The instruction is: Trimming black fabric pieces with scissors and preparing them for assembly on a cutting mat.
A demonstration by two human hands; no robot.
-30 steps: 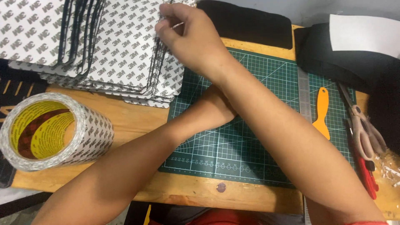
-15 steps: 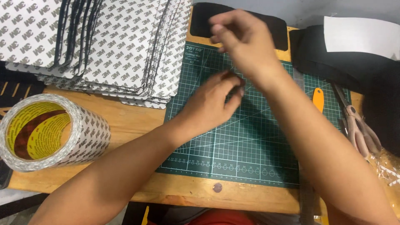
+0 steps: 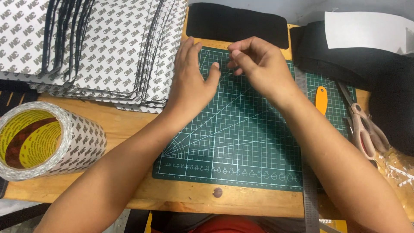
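1. Head view: the left hand (image 3: 189, 82) lies flat on the green cutting mat (image 3: 241, 142), fingers straight and close together, holding nothing.
2. The right hand (image 3: 258, 64) hovers just beside it, fingers curled and thumb pinched to forefinger; whether anything is held cannot be told.
3. A stack of adhesive-backed sheets (image 3: 108, 47) lies just left of the left fingers.
4. A black foam pad (image 3: 237, 23) lies beyond both fingertips.
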